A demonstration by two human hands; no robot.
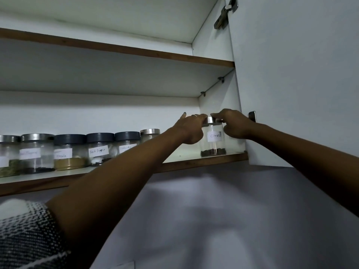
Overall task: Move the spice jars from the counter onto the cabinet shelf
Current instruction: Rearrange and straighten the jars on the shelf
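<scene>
A clear glass jar labelled "Cloves" (213, 141), with a silver lid and dark cloves at its bottom, stands on the lower cabinet shelf (194, 162) near its right end. My left hand (189, 129) grips the jar's left side and lid. My right hand (236, 125) holds its right side, fingers curled over the lid. To the left, a row of several labelled spice jars (70, 152) stands on the same shelf; one reads "Black Pepper" (99, 151).
The open white cabinet door (291, 84) hangs at the right, close to my right hand. An upper shelf (116, 49) lies above. A grey wall (213, 210) runs below the cabinet. My patterned sleeve (25, 239) shows at the lower left.
</scene>
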